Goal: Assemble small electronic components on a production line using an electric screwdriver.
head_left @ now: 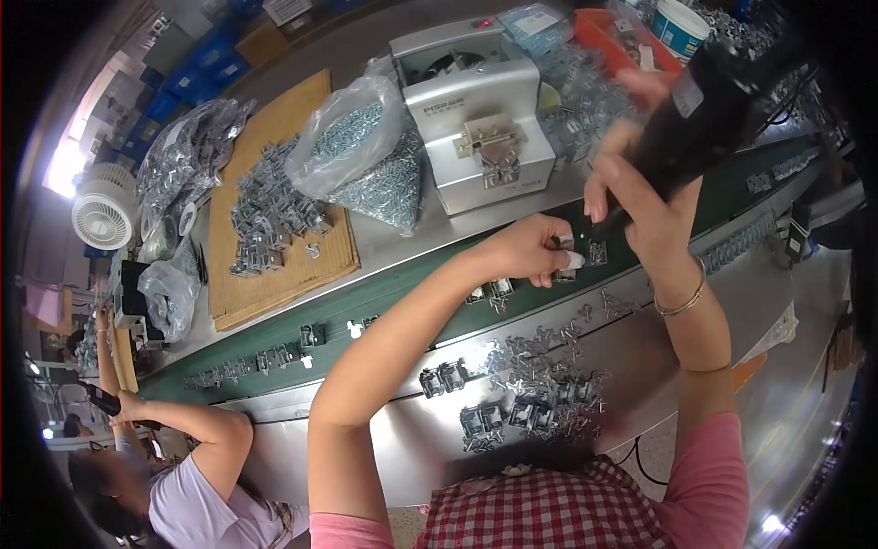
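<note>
My right hand [651,203] is wrapped round a black electric screwdriver [688,123], tilted with its lower end over the green belt [421,306]. Just left of it, my left hand [530,249] pinches a small metal fitting with a white piece [569,260] at the belt. The fingers partly hide it. A similar metal fitting [597,252] lies on the belt under the tool's end. More fittings [499,291] sit beneath my left wrist. On the steel ledge nearer me are loose small metal parts [535,357] and several dark metal fittings [530,414].
Beyond the belt stand a silver screw-feeding machine [485,119], a clear bag of screws [370,151] and cardboard [283,297] bearing metal fittings. An orange bin [599,35] is at the back right. A co-worker [206,476] works at the lower left, near a white fan [103,209].
</note>
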Tool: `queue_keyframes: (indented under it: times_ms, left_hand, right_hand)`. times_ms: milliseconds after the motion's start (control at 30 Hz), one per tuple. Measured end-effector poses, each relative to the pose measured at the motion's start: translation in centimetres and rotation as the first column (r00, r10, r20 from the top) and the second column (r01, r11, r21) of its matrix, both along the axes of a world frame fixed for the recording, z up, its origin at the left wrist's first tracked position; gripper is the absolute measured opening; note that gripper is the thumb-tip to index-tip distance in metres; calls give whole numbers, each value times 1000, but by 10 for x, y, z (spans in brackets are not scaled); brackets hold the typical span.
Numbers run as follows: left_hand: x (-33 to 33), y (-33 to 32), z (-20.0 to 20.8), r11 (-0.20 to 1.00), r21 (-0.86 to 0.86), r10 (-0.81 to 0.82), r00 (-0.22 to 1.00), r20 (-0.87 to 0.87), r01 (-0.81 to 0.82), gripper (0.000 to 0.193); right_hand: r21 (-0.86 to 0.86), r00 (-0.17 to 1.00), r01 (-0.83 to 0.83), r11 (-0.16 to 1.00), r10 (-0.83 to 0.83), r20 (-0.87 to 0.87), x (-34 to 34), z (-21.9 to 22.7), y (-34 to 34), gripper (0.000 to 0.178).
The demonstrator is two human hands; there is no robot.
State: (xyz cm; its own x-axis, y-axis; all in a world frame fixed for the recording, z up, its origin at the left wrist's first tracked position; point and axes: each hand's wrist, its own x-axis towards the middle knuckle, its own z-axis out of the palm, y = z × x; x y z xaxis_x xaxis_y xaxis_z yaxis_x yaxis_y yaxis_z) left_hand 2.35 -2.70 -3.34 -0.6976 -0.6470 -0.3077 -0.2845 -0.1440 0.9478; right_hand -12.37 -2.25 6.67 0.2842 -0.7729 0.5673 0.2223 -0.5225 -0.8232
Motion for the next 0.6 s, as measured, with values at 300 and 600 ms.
queue_keyframes:
  times_ms: [300,600]
  left_hand:
    - [-5,-10,-7,989,119,-103,987,122,89,16]
    - [-6,-9,4,964,259,-92,987,128,56,17]
  right_hand:
    - [123,995,-30,992,42,-95,-16,-20,13,49]
    - [175,994,-37,984,54,-94,-22,-18,13,46]
